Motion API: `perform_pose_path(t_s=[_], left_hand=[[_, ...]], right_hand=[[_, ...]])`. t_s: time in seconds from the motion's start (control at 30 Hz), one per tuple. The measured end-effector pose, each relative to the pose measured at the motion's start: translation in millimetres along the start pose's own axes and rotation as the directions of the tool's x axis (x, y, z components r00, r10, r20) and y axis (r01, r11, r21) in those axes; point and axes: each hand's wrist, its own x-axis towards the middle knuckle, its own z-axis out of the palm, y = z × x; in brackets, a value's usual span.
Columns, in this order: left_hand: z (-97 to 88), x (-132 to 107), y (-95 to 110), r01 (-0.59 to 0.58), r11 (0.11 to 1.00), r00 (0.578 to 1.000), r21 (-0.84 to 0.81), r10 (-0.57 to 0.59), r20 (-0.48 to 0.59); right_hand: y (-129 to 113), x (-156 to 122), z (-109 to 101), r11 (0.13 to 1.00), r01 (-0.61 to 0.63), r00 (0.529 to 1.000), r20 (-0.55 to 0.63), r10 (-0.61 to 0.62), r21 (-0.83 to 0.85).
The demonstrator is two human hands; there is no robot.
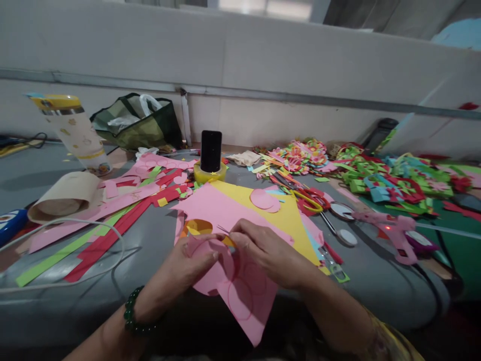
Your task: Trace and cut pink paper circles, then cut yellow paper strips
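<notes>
My left hand (pixel 188 265) is closed on a pink paper sheet (pixel 244 296) marked with drawn circles, which hangs over the table's near edge. My right hand (pixel 263 250) is closed beside it, gripping small scissors (pixel 224 230) whose thin blades poke out toward the left over the pink paper. A green bead bracelet (pixel 131 313) is on my left wrist. Under the hands lie a larger pink sheet (pixel 214 208) with a round hole and a yellow sheet (pixel 285 215). Two cut pink discs (pixel 264 199) rest on the yellow sheet.
A black phone (pixel 211 150) stands in a yellow tape roll (pixel 209 174). Red-handled scissors (pixel 310 198), a pink glue gun (pixel 391 228), paper flowers (pixel 304 155) and green and red cutouts (pixel 391 183) lie right. Paper strips (pixel 112 225), a paper roll (pixel 63 198), a bottle (pixel 75 130) and a white cable (pixel 93 223) lie left.
</notes>
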Motion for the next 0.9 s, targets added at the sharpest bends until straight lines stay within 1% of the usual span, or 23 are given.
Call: perform_pose_path(t_s=[0.07,0.13,0.2,0.23,0.3,0.4,0.5,0.57,0.63,0.73,0.77,0.83,0.9], left_hand=[[-3.7,-4.9,3.4,0.049,0.998,0.998,-0.027,-0.05,-0.032],[-9.2,-8.9,3.8,0.073,0.995,0.994,-0.066,-0.078,-0.075],[-14.5,-11.3,1.3,0.06,0.993,0.986,-0.098,-0.074,-0.147],[-16.6,-11.9,-0.5,0.055,0.991,0.982,-0.119,-0.075,-0.172],[-19.5,-12.4,-3.9,0.064,0.983,0.978,-0.172,-0.097,-0.187],[-21.5,-12.5,-5.7,0.082,0.975,0.98,-0.207,-0.117,-0.161],[-23.3,-13.0,-5.0,0.079,0.976,0.982,-0.201,-0.112,-0.155],[-24.9,-13.6,-4.8,0.091,0.973,0.982,-0.214,-0.123,-0.142],[-26.4,-14.2,-4.8,0.104,0.974,0.982,-0.2,-0.133,-0.138],[-26.7,-15.9,-2.5,0.123,0.984,0.979,-0.127,-0.141,-0.145],[-26.0,-16.9,-0.6,0.133,0.986,0.978,-0.102,-0.147,-0.148],[-23.4,-19.9,5.0,0.143,0.989,0.972,-0.043,-0.148,-0.181],[-20.4,-23.9,11.8,0.129,0.991,0.962,0.026,-0.119,-0.247]], right_hand=[[3.5,-7.8,-11.1,0.999,-0.035,0.999,-0.04,0.034,-0.014],[8.3,-19.2,-19.4,0.995,-0.08,0.994,-0.08,0.075,-0.065],[11.7,-32.2,-19.4,0.989,-0.082,0.995,-0.062,0.075,-0.12],[12.4,-38.5,-15.7,0.988,-0.054,0.998,-0.028,0.051,-0.144],[11.7,-49.6,-2.3,0.982,0.03,0.997,0.073,-0.017,-0.187],[9.7,-60.8,22.2,0.949,0.14,0.979,0.184,-0.09,-0.284],[10.6,-67.5,36.6,0.874,0.216,0.97,0.198,-0.141,-0.435],[11.6,-71.8,37.6,0.825,0.241,0.969,0.182,-0.17,-0.512],[11.8,-77.1,32.4,0.803,0.249,0.967,0.184,-0.175,-0.541],[12.5,-85.1,15.7,0.796,0.255,0.966,0.171,-0.192,-0.549],[13.4,-86.7,8.4,0.787,0.252,0.968,0.139,-0.21,-0.563],[15.8,-86.8,-6.8,0.749,0.229,0.963,0.032,-0.268,-0.621],[17.5,-83.2,-20.4,0.693,0.195,0.944,-0.059,-0.324,-0.694]])
